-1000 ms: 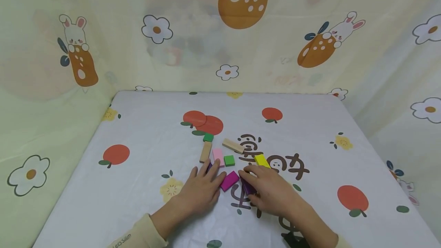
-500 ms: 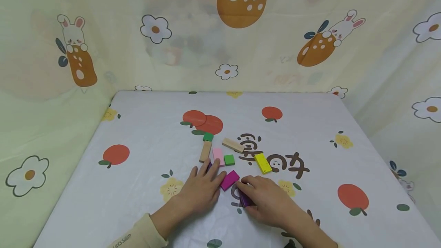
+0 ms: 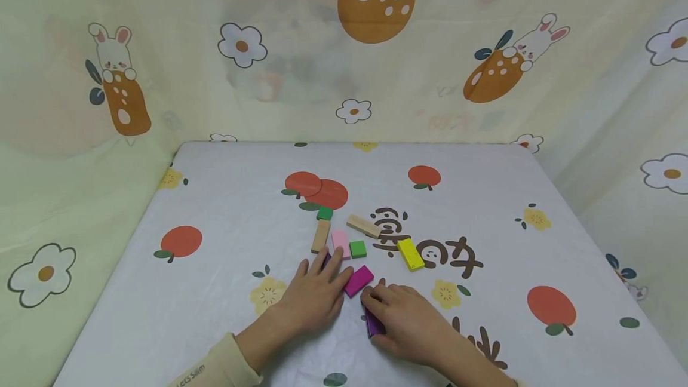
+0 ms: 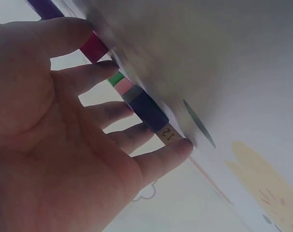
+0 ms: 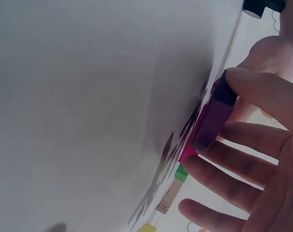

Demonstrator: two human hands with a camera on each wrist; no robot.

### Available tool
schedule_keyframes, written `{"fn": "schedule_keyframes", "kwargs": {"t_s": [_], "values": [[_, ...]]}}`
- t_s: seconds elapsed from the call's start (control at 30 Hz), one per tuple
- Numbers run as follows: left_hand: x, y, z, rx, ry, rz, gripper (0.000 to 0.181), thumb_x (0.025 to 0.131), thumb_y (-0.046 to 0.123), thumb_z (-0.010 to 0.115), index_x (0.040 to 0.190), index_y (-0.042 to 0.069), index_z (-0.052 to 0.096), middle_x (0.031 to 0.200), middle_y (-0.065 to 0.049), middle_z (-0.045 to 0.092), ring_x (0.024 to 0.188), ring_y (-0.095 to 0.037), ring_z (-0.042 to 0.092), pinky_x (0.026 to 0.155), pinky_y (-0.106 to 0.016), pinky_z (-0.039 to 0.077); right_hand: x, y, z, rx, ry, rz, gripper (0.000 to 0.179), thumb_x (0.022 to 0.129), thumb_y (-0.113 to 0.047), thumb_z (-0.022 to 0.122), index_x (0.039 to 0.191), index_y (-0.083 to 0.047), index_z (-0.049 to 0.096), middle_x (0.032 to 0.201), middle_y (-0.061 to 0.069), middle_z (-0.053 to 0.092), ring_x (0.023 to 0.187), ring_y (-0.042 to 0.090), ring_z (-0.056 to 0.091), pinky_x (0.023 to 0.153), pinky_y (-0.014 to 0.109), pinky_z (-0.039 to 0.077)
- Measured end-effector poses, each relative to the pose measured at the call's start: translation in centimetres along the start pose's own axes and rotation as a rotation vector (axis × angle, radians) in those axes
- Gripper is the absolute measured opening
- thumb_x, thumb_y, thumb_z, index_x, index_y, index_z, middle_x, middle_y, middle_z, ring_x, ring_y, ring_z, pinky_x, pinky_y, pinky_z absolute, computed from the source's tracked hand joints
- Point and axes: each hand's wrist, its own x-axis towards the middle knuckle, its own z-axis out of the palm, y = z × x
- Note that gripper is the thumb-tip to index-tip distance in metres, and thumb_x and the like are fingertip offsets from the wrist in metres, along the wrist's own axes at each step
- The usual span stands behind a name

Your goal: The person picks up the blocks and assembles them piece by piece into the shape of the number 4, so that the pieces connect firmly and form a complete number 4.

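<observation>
My right hand [image 3: 408, 322] pinches a purple block [image 3: 374, 321] between thumb and fingers, low at the tabletop; the right wrist view shows the block [image 5: 215, 118] tilted against the thumb. To its left my left hand [image 3: 310, 303] lies with fingers spread and fairly straight on the table. Under those fingers is a dark purple block [image 3: 326, 259], partly hidden, which looks dark blue in the left wrist view. A magenta block [image 3: 358, 281] lies between the hands, by the left thumb. Just beyond the left fingertips are a pink block [image 3: 340, 241] and a green block [image 3: 357, 249].
Farther back lie two plain wooden blocks, one upright-pointing [image 3: 321, 235] and one slanted [image 3: 363, 226], plus a small green block [image 3: 325, 214]. A yellow block [image 3: 411, 254] sits beyond the right hand. Patterned curtains [image 3: 290, 88] enclose the printed tablecloth [image 3: 231, 196].
My right hand has drawn back toward me and slightly left with the purple block, away from the yellow block, which is now fully visible. My left hand has stayed in place.
</observation>
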Motion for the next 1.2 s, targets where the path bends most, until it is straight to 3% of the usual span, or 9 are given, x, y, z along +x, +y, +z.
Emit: {"fn": "schedule_keyframes", "kwargs": {"t_s": [0.27, 0.87, 1.03, 1.2], "values": [[0.2, -0.1, 0.3, 0.011, -0.007, -0.006, 0.055, 0.106, 0.041, 0.048, 0.159, 0.026, 0.042, 0.172, -0.006, 0.024, 0.159, -0.038, 0.021, 0.119, -0.063, 0.034, 0.2, -0.1, 0.3, -0.006, -0.044, 0.012, 0.062, 0.084, -0.047, 0.082, 0.134, -0.012, 0.068, 0.127, 0.005, 0.068, 0.113, 0.023, 0.066, 0.101, 0.045, 0.054], [0.3, -0.1, 0.2, 0.005, -0.003, -0.003, 0.056, 0.106, 0.041, 0.049, 0.159, 0.026, 0.042, 0.172, -0.006, 0.024, 0.158, -0.038, 0.021, 0.119, -0.062, 0.034, 0.3, -0.3, 0.3, -0.045, -0.054, 0.030, 0.067, 0.083, -0.054, 0.081, 0.135, -0.013, 0.067, 0.129, 0.005, 0.067, 0.111, 0.023, 0.065, 0.100, 0.048, 0.053], [0.3, -0.2, 0.1, -0.019, -0.007, 0.000, 0.059, 0.104, 0.041, 0.053, 0.160, 0.026, 0.041, 0.172, -0.008, 0.024, 0.158, -0.038, 0.022, 0.120, -0.064, 0.032, 0.2, -0.2, 0.1, -0.048, -0.023, 0.028, 0.068, 0.084, -0.055, 0.080, 0.136, -0.013, 0.066, 0.127, 0.006, 0.068, 0.109, 0.024, 0.066, 0.099, 0.047, 0.054], [0.0, -0.4, -0.5, -0.071, 0.043, 0.013, 0.060, 0.102, 0.037, 0.056, 0.159, 0.024, 0.041, 0.170, -0.011, 0.028, 0.157, -0.041, 0.025, 0.119, -0.067, 0.030, 0.1, 0.0, -0.7, -0.028, 0.019, 0.054, 0.062, 0.086, -0.052, 0.078, 0.134, -0.014, 0.067, 0.120, 0.004, 0.070, 0.105, 0.022, 0.066, 0.098, 0.046, 0.054]]}}
